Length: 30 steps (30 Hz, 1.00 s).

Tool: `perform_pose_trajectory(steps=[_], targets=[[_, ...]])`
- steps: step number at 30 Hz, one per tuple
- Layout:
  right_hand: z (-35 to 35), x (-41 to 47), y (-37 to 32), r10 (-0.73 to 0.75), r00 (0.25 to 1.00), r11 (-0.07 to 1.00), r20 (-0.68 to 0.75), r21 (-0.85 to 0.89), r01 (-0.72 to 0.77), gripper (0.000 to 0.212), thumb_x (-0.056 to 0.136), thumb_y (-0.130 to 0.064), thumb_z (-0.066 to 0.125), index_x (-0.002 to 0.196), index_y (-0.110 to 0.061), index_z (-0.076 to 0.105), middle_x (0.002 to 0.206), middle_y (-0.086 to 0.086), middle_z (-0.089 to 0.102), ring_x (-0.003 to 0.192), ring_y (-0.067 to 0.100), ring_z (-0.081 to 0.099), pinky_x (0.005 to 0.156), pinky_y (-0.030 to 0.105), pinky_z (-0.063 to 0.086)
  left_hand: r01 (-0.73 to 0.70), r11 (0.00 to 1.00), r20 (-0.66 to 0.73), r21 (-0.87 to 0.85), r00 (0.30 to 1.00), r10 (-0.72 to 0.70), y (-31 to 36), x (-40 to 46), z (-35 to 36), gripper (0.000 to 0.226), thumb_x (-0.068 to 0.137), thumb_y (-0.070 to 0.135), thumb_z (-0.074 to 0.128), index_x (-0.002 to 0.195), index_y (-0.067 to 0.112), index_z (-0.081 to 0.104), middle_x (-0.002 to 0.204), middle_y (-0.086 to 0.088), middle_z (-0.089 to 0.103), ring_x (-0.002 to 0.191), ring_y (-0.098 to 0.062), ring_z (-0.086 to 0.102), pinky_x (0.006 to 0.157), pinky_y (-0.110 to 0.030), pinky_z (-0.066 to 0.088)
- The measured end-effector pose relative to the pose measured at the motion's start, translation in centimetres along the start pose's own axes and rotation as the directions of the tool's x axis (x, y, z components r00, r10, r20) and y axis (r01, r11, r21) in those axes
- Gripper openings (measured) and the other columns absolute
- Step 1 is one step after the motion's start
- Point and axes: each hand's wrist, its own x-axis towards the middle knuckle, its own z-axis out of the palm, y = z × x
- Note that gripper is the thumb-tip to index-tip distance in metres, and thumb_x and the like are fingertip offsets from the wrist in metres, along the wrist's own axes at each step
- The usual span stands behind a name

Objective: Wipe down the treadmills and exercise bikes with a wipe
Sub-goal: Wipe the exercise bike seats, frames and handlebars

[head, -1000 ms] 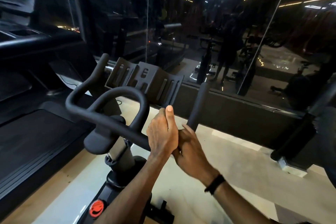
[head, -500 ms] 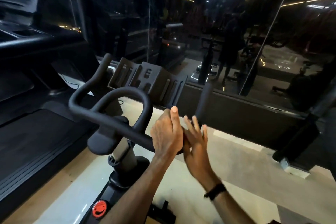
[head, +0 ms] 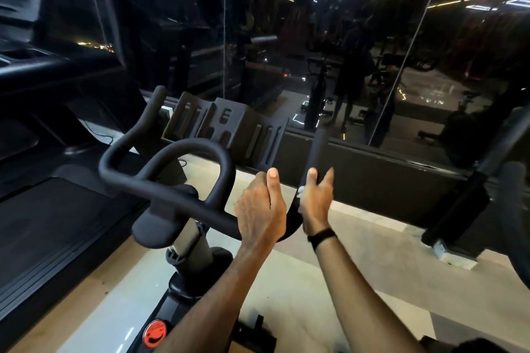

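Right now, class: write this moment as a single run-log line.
left hand: grips exercise bike handlebar | right hand: on right handlebar horn, white wipe at palm | phase: wiping
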Motion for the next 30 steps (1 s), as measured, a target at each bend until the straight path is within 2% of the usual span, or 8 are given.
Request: perform_pose_trajectory(steps=[8, 10, 14, 15, 17, 20, 25, 30], targets=[[-0.5, 0.3, -0.8, -0.062, 0.995, 0.996, 0.076, -0.059, 0.067, 0.068, 0.101, -0.038, 0.055, 0.158, -0.023, 0.023, 0.138, 0.013, 0.056, 0.108, 0.014, 0.063, 0.101, 0.035, 0.05, -0.003, 1.0, -0.009, -0.01, 1.0, 0.003, 0.1, 0.0, 0.0, 0.068, 0.098, 0.058, 0.009, 0.08, 0.012, 0.056, 0.064, -0.001, 0.058, 0.062, -0.023, 0.056, 0.06, -0.044, 0.044], [-1.1, -3.9, 1.4, -0.091, 0.993, 0.996, 0.077, -0.008, 0.092, 0.065, 0.103, -0.033, 0.053, 0.159, -0.019, 0.021, 0.131, -0.011, 0.032, 0.102, 0.008, 0.062, 0.096, 0.027, 0.048, -0.009, 1.0, -0.018, -0.013, 1.0, 0.008, -0.1, 0.0, 0.1, 0.067, 0.098, 0.058, 0.01, 0.08, 0.013, 0.056, 0.064, 0.0, 0.058, 0.062, -0.021, 0.056, 0.06, -0.043, 0.043], [-2.2, -10.4, 4.4, -0.264, 0.953, 0.959, 0.15, -0.064, 0.276, 0.04, 0.105, -0.037, 0.044, 0.145, -0.036, 0.044, 0.093, -0.016, 0.058, 0.087, 0.004, 0.055, 0.091, 0.025, 0.043, -0.032, 0.999, -0.012, -0.031, 0.999, 0.031, -0.4, -0.2, 0.3, 0.065, 0.099, 0.058, 0.011, 0.08, 0.015, 0.056, 0.064, 0.003, 0.056, 0.061, -0.015, 0.055, 0.061, -0.043, 0.046], [-1.8, -9.7, 4.1, -0.284, 0.95, 0.952, 0.129, -0.084, 0.296, 0.039, 0.104, -0.037, 0.042, 0.143, -0.041, 0.044, 0.113, -0.013, 0.062, 0.105, 0.005, 0.058, 0.099, 0.023, 0.041, -0.028, 0.999, -0.015, -0.034, 1.0, 0.028, -0.4, -0.1, 0.3, 0.067, 0.098, 0.059, 0.01, 0.082, 0.014, 0.057, 0.066, 0.001, 0.058, 0.064, -0.017, 0.057, 0.063, -0.044, 0.046], [-0.9, -6.2, 2.3, -0.259, 0.953, 0.959, 0.155, -0.075, 0.273, 0.057, 0.104, -0.035, 0.042, 0.156, -0.029, 0.02, 0.165, -0.007, 0.014, 0.148, 0.006, 0.018, 0.115, 0.014, 0.02, -0.011, 0.999, -0.035, -0.049, 0.999, 0.009, -0.2, -0.1, 0.1, 0.072, 0.096, 0.059, 0.008, 0.087, 0.012, 0.061, 0.072, -0.002, 0.064, 0.071, -0.023, 0.061, 0.069, -0.045, 0.046], [-0.2, 1.2, 0.7, -0.193, 0.968, 0.927, 0.161, -0.292, 0.233, 0.069, 0.107, -0.019, 0.042, 0.159, -0.016, -0.003, 0.163, 0.003, -0.026, 0.152, 0.017, -0.017, 0.125, 0.034, 0.0, 0.007, 0.996, -0.078, -0.094, 0.997, -0.014, -0.1, 0.0, -0.1, 0.074, 0.096, 0.059, 0.007, 0.087, 0.01, 0.063, 0.071, -0.001, 0.065, 0.07, -0.021, 0.061, 0.069, -0.043, 0.046], [-0.3, 1.5, 1.3, -0.216, 0.95, 0.898, 0.224, -0.336, 0.283, 0.072, 0.107, -0.026, 0.04, 0.158, -0.017, -0.011, 0.162, -0.001, -0.03, 0.15, 0.014, -0.023, 0.126, 0.045, -0.002, 0.002, 0.985, -0.143, -0.171, 0.989, -0.027, -0.2, 0.1, -0.2, 0.067, 0.099, 0.055, 0.013, 0.083, 0.011, 0.061, 0.065, 0.001, 0.06, 0.064, -0.014, 0.057, 0.065, -0.038, 0.045], [-0.9, -8.5, 5.1, -0.35, 0.898, 0.926, 0.265, -0.047, 0.374, 0.062, 0.094, -0.056, 0.046, 0.151, -0.041, 0.026, 0.168, -0.006, -0.003, 0.155, 0.014, -0.003, 0.126, 0.038, 0.006, -0.015, 0.982, -0.116, -0.19, 0.993, -0.007, -0.5, 0.0, 0.0, 0.069, 0.098, 0.058, 0.011, 0.085, 0.013, 0.062, 0.067, 0.002, 0.062, 0.068, -0.017, 0.06, 0.068, -0.042, 0.046]])
